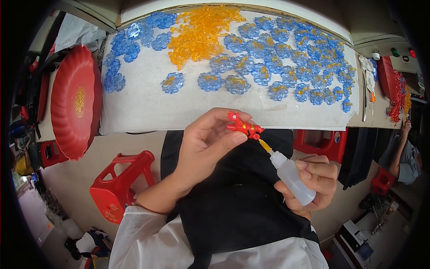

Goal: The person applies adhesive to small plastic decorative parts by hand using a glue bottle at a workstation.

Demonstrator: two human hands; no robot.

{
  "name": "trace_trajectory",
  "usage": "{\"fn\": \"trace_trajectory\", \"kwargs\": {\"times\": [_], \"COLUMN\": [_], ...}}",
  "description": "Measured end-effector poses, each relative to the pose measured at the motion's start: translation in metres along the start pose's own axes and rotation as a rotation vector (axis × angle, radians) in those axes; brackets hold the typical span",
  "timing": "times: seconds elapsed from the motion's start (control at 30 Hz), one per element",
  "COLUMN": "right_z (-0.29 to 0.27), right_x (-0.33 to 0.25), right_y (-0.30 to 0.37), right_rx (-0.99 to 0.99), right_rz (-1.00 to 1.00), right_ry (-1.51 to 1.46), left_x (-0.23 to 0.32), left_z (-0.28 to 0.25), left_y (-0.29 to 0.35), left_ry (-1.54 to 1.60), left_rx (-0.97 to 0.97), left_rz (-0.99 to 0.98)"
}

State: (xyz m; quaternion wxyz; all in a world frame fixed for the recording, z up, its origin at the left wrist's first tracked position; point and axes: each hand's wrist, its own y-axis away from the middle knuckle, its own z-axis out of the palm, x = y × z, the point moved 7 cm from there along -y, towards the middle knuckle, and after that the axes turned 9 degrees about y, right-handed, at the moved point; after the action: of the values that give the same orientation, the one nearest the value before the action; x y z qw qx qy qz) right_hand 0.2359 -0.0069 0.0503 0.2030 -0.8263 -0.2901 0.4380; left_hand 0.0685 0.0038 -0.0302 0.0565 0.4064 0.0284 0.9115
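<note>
Between the thumb and fingers of my left hand [208,141] is a small red plastic figurine [245,127] with yellow and black details. My right hand [316,181] grips a translucent white squeeze bottle [293,179] with a narrow yellow tip. That tip points up at the figurine's lower end and appears to touch it or come very close. Both hands are just off the table's near edge, above my black apron. On the white-covered table [143,110] lie several blue translucent flower-shaped pieces [210,82], many with a yellow part on top.
A heap of orange-yellow translucent pieces [201,33] lies at the table's back. Left of the table leans a red scalloped tray [67,107]. A red stool [127,179] stands at lower left. Another person [405,154] sits at far right near red and yellow pieces [398,101].
</note>
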Motion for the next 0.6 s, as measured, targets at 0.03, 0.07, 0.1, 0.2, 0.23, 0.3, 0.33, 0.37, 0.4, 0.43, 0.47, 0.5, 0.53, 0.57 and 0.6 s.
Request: {"fn": "trace_trajectory", "kwargs": {"times": [0.03,0.07,0.1,0.2,0.23,0.3,0.33,0.37,0.4,0.43,0.47,0.5,0.53,0.57,0.6], "right_z": [-0.0002,-0.0008,-0.0014,-0.0013,-0.0011,-0.0005,-0.0005,-0.0005,-0.0009,-0.001,-0.0014,-0.0021,-0.0022,-0.002,-0.0012], "right_x": [0.0,-0.0001,-0.0002,-0.0004,-0.0004,-0.0015,-0.0014,-0.0016,-0.002,-0.0019,-0.0019,-0.0021,-0.0022,-0.0024,-0.0022], "right_y": [0.0004,0.0011,0.0018,0.0017,0.0011,0.0005,0.0012,0.0019,0.0017,0.0017,0.0019,0.0021,0.002,0.0019,0.002], "right_rx": [0.001,0.006,0.011,0.015,0.014,0.006,0.006,0.006,0.006,0.006,0.014,0.022,0.023,0.019,0.014], "right_rz": [0.001,0.001,0.002,0.003,0.005,-0.004,-0.004,-0.009,-0.015,-0.015,-0.02,-0.025,-0.024,-0.02,-0.017], "right_ry": [0.001,0.001,-0.001,-0.007,-0.008,-0.01,-0.011,-0.013,-0.013,-0.011,-0.005,0.001,0.001,0.002,0.001], "left_x": [-0.0003,-0.0004,-0.0001,-0.0001,0.0001,0.0,-0.0009,-0.0018,-0.0021,-0.0022,-0.0021,-0.002,-0.002,-0.0023,-0.0024], "left_z": [0.0006,0.0012,0.0019,0.0029,0.003,0.0027,0.0019,0.001,0.0013,0.0017,0.0021,0.0023,0.0022,0.0021,0.0015], "left_y": [-0.0005,-0.0009,-0.0007,-0.0008,-0.0012,-0.0007,-0.0001,0.0006,0.0004,0.0002,0.0001,-0.0002,-0.0004,-0.0005,-0.0004], "left_ry": [0.013,0.025,0.025,-0.002,0.005,0.012,0.008,0.003,0.003,0.015,0.027,0.027,0.025,0.023,0.022], "left_rx": [-0.008,-0.016,-0.017,-0.008,-0.012,-0.016,-0.011,-0.006,-0.007,-0.011,-0.015,-0.016,-0.014,-0.012,-0.01], "left_rz": [0.003,0.005,0.005,-0.011,-0.006,-0.002,-0.008,-0.015,-0.015,-0.011,-0.006,-0.007,-0.012,-0.017,-0.017]}}
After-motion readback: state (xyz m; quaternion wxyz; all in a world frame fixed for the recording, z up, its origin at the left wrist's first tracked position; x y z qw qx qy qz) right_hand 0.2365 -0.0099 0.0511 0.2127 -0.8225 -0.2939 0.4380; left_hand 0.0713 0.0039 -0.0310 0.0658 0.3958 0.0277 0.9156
